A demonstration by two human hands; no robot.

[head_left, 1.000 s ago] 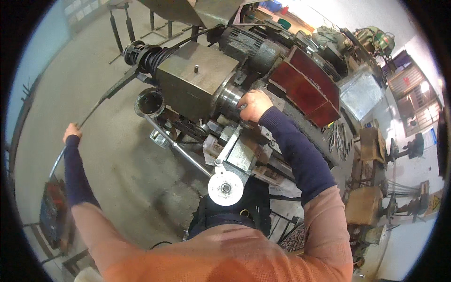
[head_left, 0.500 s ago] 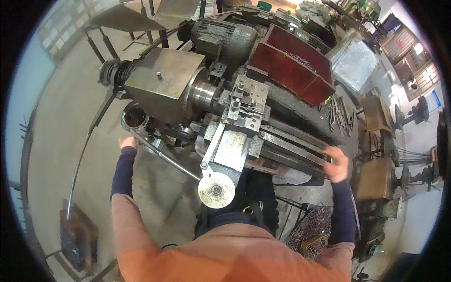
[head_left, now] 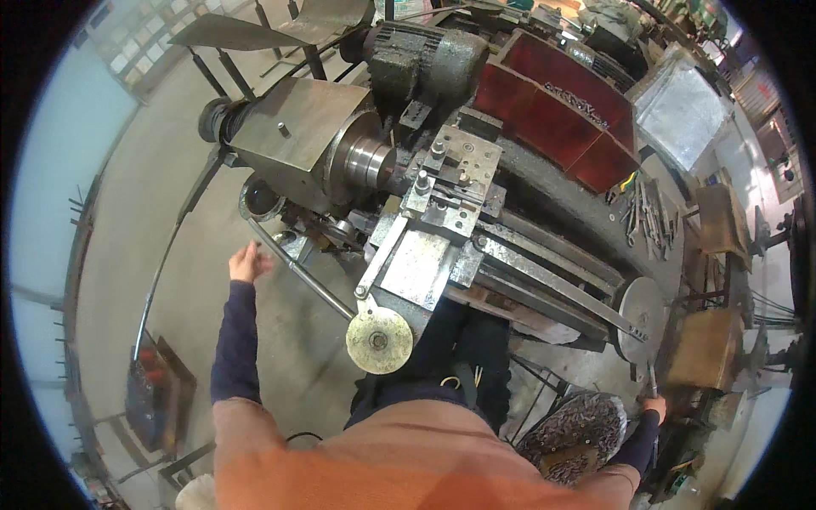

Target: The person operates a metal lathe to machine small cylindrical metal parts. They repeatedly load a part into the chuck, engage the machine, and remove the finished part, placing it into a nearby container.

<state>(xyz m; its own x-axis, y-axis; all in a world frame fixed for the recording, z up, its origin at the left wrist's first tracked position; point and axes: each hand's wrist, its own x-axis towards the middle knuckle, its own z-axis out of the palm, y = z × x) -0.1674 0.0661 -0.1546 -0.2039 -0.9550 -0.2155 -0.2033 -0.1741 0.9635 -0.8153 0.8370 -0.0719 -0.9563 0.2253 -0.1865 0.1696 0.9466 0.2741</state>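
Fingers of your right hand (head_left: 653, 408) are closed around the handle (head_left: 652, 376), low at the right side, where it comes down from the wheel (head_left: 639, 306). You hold it away from the wheel's middle, probably because such a grip gives better leverage. Your left hand (head_left: 246, 262) is in the air with nothing visible in it; its fingers are half bent and a little apart, near the rod (head_left: 308, 283) but not touching it, maybe for balance.

The wheel is at the right end of the rails (head_left: 544, 289), which seem to guide the slide (head_left: 415, 268). In front of the slide is the disc (head_left: 379, 340), facing you, I suppose for easy reach. The tool post (head_left: 463, 174) sits just beside the spindle (head_left: 371, 161), so a tool could meet the work there.

Farther, the red tray (head_left: 557, 127) contains chips, and spanners (head_left: 650, 221) lie beside it, likely to be within your reach.
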